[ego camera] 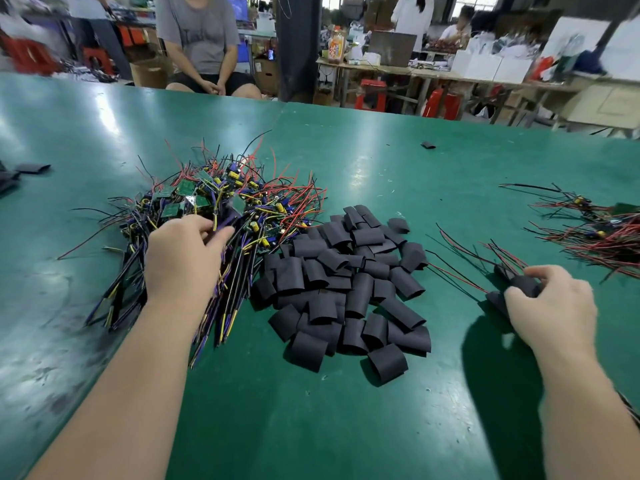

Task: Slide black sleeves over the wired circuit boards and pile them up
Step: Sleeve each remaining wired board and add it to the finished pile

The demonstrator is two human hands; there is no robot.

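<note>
Wires (239, 206) tangled about the left hand (187, 251), grasp unclear — right hand (550, 306) clasped round half-hidden sleeved boards (519, 284).

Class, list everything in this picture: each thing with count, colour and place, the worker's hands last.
Flat green table mat: one, green, under everything.
Heap of bare wired circuit boards: one heap, green boards, mixed wires, left of centre.
Heap of loose black sleeves: dozens, black, centre.
Sleeved boards: a few, black, red-and-black wires, in right hand.
Second wired heap: one, red and black, far right.
Stray black sleeve: one, far side.
Left hand: pinching wires in bare heap.
Right hand: gripping sleeved boards.
</note>
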